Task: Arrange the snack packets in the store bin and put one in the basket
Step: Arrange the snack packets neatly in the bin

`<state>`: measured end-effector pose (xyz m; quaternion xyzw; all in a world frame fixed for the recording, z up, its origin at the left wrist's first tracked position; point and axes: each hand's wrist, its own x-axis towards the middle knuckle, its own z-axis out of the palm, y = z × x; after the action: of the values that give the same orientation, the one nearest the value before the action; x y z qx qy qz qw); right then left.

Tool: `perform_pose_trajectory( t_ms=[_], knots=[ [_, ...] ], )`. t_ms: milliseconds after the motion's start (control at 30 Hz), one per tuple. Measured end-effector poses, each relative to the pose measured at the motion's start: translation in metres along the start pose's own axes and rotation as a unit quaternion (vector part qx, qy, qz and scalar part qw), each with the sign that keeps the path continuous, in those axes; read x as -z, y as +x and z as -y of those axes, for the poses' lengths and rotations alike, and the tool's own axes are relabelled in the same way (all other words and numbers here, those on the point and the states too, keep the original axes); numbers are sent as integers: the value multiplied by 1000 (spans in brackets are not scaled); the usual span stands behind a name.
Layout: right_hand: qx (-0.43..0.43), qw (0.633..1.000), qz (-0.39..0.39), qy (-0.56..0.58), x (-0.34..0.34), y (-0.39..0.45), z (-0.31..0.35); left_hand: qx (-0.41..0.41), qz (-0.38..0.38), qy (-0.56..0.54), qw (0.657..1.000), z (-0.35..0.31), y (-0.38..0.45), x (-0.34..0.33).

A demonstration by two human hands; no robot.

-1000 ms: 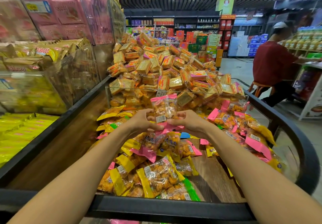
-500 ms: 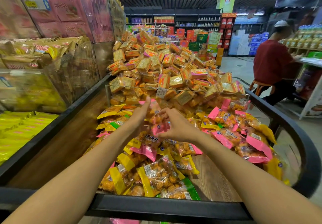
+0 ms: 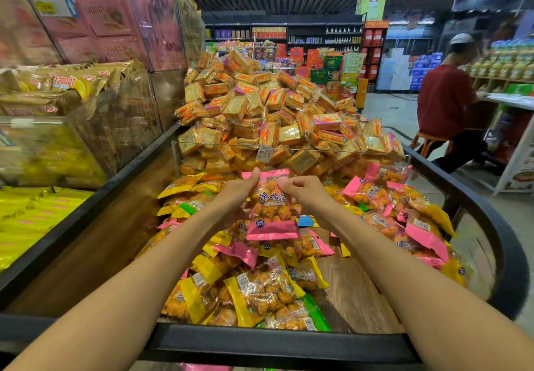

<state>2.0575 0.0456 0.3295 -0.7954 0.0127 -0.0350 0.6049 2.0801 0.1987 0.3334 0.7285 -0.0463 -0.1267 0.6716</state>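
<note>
Fingers of the left hand (image 3: pixel 241 190) and right hand (image 3: pixel 306 191) pinch a pink-edged snack packet (image 3: pixel 270 206) upright above the bin (image 3: pixel 277 341), seemingly light, crinkly, crushable, best held by its sealed top.

The curved store bin with a black metal rim (image 3: pixel 289 341) and a brown wood-grain floor (image 3: pixel 355 292) carries a loose spread of clear snack packets with yellow, pink and green ends (image 3: pixel 260 292), piled along its middle and right side, with bare boards showing at the near right and along the left wall. A clear acrylic divider (image 3: pixel 289 147) crosses the bin beyond them, and behind it rises a heap of square golden cracker packs in orange and pink wrap (image 3: pixel 274 110).
</note>
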Motion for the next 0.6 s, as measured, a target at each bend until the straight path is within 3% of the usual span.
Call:
perform_pose_trajectory(
  t_ms=[100,433,500,600],
  knots=[
    [-11,999,-34,10,2,-1,2,-35,-9,-9,999,0,0,4],
    [-42,996,-32,78,3,-3,7,-82,-49,-1,995,0,-4,3],
    [-57,993,18,104,6,-2,8,-87,-71,-13,994,-2,-2,4],
    [-70,982,169,39,6,-5,7,-77,-111,-58,989,-3,2,12]
  ],
)
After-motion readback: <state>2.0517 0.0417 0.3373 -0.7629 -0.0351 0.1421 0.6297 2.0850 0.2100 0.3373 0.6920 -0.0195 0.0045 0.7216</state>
